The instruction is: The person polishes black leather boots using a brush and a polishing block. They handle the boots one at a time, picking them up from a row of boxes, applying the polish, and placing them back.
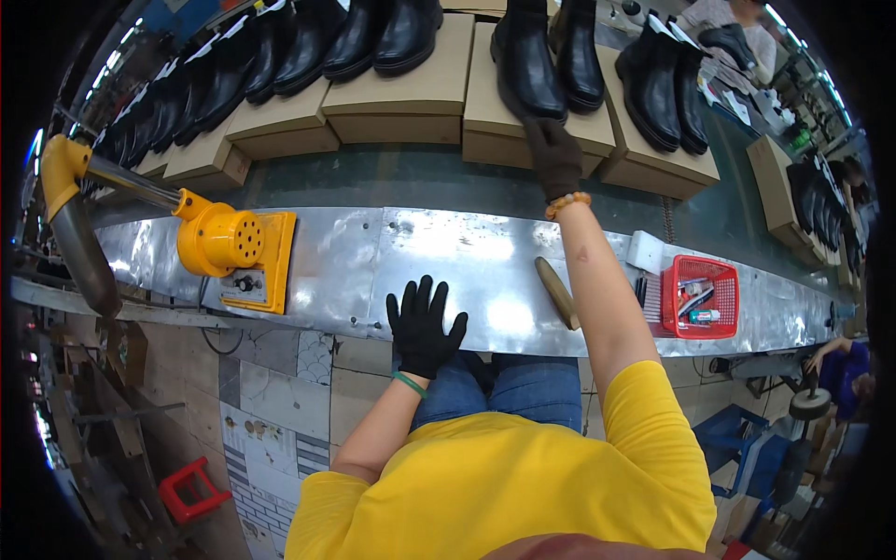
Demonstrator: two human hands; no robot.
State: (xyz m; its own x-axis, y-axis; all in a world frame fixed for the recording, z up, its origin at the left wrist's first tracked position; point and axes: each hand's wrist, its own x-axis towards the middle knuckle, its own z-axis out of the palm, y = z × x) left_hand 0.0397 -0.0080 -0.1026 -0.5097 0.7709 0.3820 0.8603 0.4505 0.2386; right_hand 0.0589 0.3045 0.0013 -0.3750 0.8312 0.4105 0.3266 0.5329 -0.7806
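Right hand [553,154] reaches a black boot [527,65] — red basket [723,322] holds small tools.

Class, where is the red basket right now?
In the head view, the red basket sits on the metal bench at the person's right, beside the outstretched right forearm.

Left hand [425,327], black glove, fingers spread, lies flat on the near edge of the metal bench [373,257]. Right hand [553,154], also gloved, reaches far across to a black boot [525,61] standing on a cardboard box [485,126], touching its heel end. Wooden-handled tool [556,292] lies on the bench just left of the right forearm. Red mesh basket [700,297] at right, yellow heat blower [233,247] at left.
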